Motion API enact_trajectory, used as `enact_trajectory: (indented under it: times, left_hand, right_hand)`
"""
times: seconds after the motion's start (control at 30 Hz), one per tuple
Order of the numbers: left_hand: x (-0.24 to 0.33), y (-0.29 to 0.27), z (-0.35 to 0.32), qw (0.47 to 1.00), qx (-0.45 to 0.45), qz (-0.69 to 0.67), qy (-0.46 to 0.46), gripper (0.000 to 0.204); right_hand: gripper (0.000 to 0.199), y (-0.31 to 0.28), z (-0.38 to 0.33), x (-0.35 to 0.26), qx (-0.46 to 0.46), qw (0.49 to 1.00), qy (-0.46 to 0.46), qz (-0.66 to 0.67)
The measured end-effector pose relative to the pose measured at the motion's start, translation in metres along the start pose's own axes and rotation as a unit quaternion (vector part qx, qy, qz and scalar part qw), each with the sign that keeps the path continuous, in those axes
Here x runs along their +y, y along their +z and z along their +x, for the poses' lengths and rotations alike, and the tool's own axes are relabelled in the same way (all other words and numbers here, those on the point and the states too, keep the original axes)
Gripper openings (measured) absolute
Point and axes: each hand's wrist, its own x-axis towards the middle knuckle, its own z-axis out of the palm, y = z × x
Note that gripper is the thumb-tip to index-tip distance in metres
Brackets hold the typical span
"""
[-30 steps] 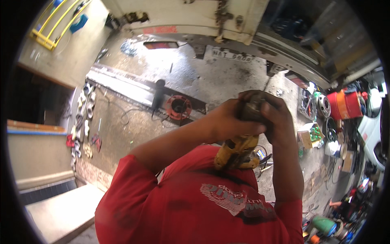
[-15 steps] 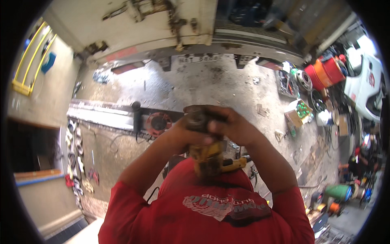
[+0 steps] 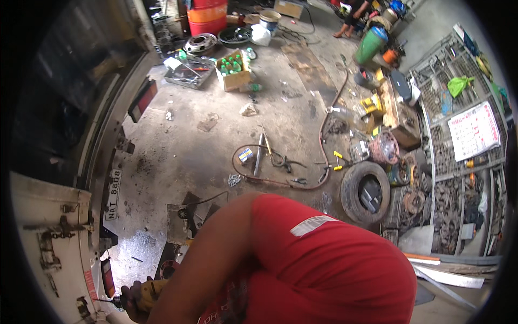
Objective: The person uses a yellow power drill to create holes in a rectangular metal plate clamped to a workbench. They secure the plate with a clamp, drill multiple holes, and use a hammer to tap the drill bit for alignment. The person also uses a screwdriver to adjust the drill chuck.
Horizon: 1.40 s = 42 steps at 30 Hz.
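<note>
My right arm reaches down to the lower left, where my right hand point(image 3: 133, 305) is closed around a yellow power drill point(image 3: 153, 290). The drill's dark chuck and thin bit point left at the rusty lower part of a white vehicle door point(image 3: 59, 259). The tip is close to that door; whether it touches, I cannot tell. My forearm covers the rear of the drill. No left hand can be made out.
A bumper with a number plate point(image 3: 113, 194) runs up the left side. On the concrete floor lie a hose point(image 3: 322, 140), a tyre point(image 3: 353, 200), a box of green-capped bottles point(image 3: 235, 82) and a tool tray point(image 3: 183, 81). A wire-mesh rack point(image 3: 431, 140) stands at right.
My view has swung to the right. Earlier both hands were together at the drill's front end before my chest; now the drill is at the lower left, its bit toward the door.
</note>
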Motion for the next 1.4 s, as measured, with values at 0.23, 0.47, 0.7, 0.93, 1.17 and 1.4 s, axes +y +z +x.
enact_trajectory:
  times: [0.23,0.47,0.7,0.93,1.17,1.4]
  left_hand:
    - [-0.001,0.044,-0.029,0.997,0.051,0.053,-0.025,0.026]
    - [0.004,0.076,-0.082,0.99,0.107,0.065,-0.068,0.019]
    - [0.015,0.079,-0.144,0.982,0.169,-0.074,0.032,0.022]
    - [0.011,0.038,-0.208,0.944,0.33,-0.018,0.017,0.02]
    - [0.029,-0.017,-0.275,0.949,0.304,-0.017,0.082,0.016]
    - [-0.026,-0.038,-0.348,0.927,0.346,-0.111,0.093,0.008]
  right_hand:
    - [0.055,-0.008,-0.021,-0.031,0.008,0.999,-0.02,0.048]
    - [0.055,-0.034,-0.06,-0.068,0.02,0.989,0.023,0.148]
    - [0.066,-0.063,-0.369,-0.087,0.233,0.692,0.667,-0.149]
    - [0.031,0.029,-0.706,-0.248,-0.117,0.205,0.962,-0.139]
    - [0.041,0.043,-0.65,-0.24,0.136,0.252,0.901,-0.325]
    - [0.042,0.081,-0.532,-0.171,0.185,0.445,0.816,-0.32]
